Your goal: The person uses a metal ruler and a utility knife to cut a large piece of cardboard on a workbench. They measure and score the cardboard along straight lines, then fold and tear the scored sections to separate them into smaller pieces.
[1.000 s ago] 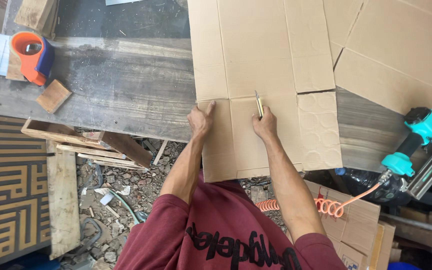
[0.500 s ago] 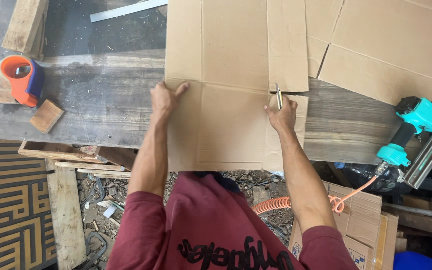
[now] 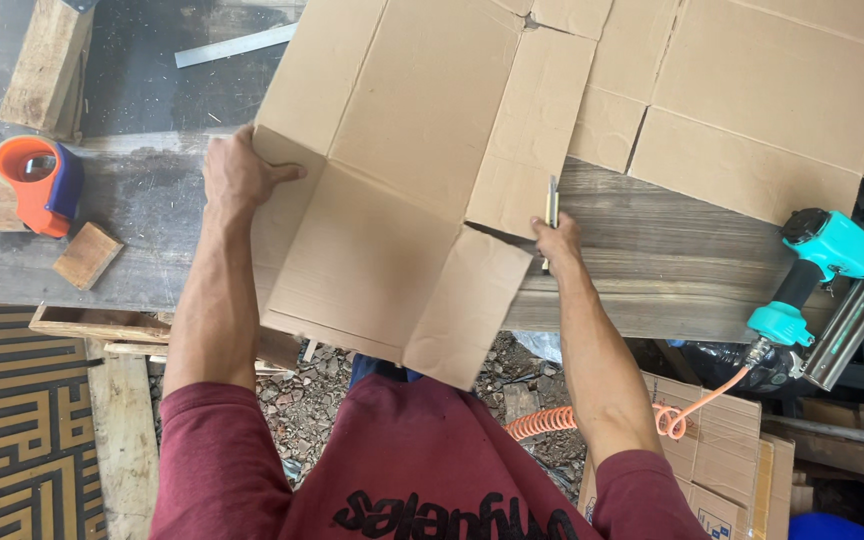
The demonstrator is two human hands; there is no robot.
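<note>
While the left hand gripped the cardboard edge between thumb and fingers, the right hand fingers closed around a knife beside its slit.

Flattened brown cardboard sheet lies skewed; slim knife upright beside its flap.

- Tabletop: dark weathered wood planks, scratched, grain running left to right; daylight, soft, no hard shadows.
- Far left on it: orange and blue tape dispenser, small wood offcut just beside it, thicker wood block at the top left corner.
- Thin metal strip lies near the back edge.
- Right edge: teal pneumatic nailer with an orange coiled air hose hanging below.
- Floor: gravel and debris, loose wood slats under the tabletop edge.
- Left: black and gold patterned mat.
- Lower right: stacked flat cartons.
</note>
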